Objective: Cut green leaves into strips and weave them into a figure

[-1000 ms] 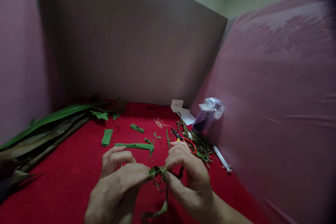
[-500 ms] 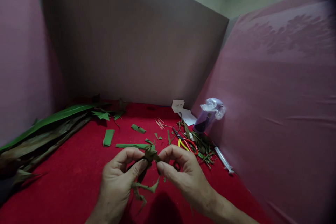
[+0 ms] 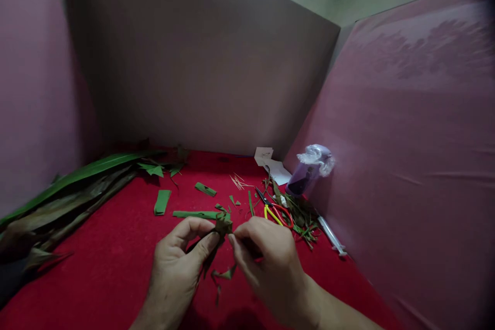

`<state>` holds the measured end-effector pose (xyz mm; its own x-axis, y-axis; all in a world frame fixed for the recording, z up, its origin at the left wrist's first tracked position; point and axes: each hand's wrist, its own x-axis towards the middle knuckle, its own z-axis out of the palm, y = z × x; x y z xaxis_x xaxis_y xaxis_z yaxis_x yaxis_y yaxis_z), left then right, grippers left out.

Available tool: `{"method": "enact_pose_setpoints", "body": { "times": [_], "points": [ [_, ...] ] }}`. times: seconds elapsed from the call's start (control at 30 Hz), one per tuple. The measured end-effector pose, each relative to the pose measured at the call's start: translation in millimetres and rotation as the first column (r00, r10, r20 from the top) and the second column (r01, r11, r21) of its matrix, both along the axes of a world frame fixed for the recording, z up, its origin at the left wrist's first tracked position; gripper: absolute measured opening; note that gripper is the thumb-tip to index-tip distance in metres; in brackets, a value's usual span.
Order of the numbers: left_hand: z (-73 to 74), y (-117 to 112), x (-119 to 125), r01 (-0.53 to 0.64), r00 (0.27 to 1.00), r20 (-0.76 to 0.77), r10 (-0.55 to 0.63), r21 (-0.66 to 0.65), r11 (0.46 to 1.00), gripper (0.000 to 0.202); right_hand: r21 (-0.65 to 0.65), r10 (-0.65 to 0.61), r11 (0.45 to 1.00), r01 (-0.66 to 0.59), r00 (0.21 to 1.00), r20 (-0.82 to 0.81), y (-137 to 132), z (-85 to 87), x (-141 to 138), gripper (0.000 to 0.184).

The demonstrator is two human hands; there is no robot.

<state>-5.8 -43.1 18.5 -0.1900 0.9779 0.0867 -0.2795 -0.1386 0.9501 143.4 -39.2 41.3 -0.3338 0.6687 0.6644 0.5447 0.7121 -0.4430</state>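
Note:
Over the red cloth (image 3: 104,268), my left hand (image 3: 176,268) pinches a small folded piece of green leaf strips (image 3: 223,227) between thumb and forefinger. Loose strip ends hang down below it. My right hand (image 3: 266,263) is closed just to the right, its fingertips pressed on the same leaf piece. Both hands hover low above the cloth, near its front.
Cut leaf strips (image 3: 195,214) and bits lie behind the hands. Long leaves (image 3: 73,180) are piled at the left. Scissors with red and yellow handles (image 3: 276,212), leaf scraps, a purple bottle (image 3: 307,170), a syringe (image 3: 330,237), toothpicks (image 3: 238,181) and paper slips (image 3: 273,165) sit at the right. Walls close in all around.
Both hands rose and moved away from me with the leaf piece, then the right hand's fingers curled in closer; the hanging strips swung and now dangle shorter.

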Motion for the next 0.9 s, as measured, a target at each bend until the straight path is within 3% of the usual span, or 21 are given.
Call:
{"method": "enact_pose_setpoints", "body": {
  "times": [0.07, 0.2, 0.37, 0.6, 0.7, 0.83, 0.9],
  "points": [
    [-1.1, 0, -1, 0.003, 1.0, -0.007, -0.003, -0.012, 1.0, 0.012, -0.009, 0.012, 1.0, -0.012, 1.0, -0.005, 0, -2.5, 0, 0.012],
    [-4.7, 1, -1, 0.022, 1.0, -0.011, -0.022, 0.002, 1.0, 0.011, -0.156, 0.029, 0.987, -0.045, 0.994, -0.101, 2, -2.0, -2, 0.008],
    [-7.6, 0, -3, -0.029, 0.997, -0.06, 0.039, 0.163, 0.986, 0.008, 0.02, 0.109, 0.994, -0.107, 0.99, -0.087, 2, -1.0, -1, 0.009],
    [-7.5, -5, -6, -0.071, 0.98, -0.134, 0.148, 0.461, 0.885, 0.018, 0.144, 0.173, 0.975, -0.166, 0.984, -0.032, -3, -6.5, 7, 0.011],
    [-5.0, -6, -8, -0.036, 0.942, -0.241, 0.233, 0.618, 0.785, 0.023, 0.169, 0.183, 0.97, -0.175, 0.983, -0.03, -6, -7.6, 7, 0.012],
    [-5.1, -10, -17, 0.109, 0.823, -0.382, 0.421, 0.833, 0.542, 0.026, 0.216, 0.193, 0.958, -0.186, 0.981, -0.01, -8, -6.2, 9, 0.013],
    [-8.3, -12, -22, 0.145, 0.774, -0.421, 0.474, 0.845, 0.515, 0.025, 0.253, 0.19, 0.948, -0.192, 0.981, 0.034, -9, -4.9, 11, 0.017]
  ]
}}
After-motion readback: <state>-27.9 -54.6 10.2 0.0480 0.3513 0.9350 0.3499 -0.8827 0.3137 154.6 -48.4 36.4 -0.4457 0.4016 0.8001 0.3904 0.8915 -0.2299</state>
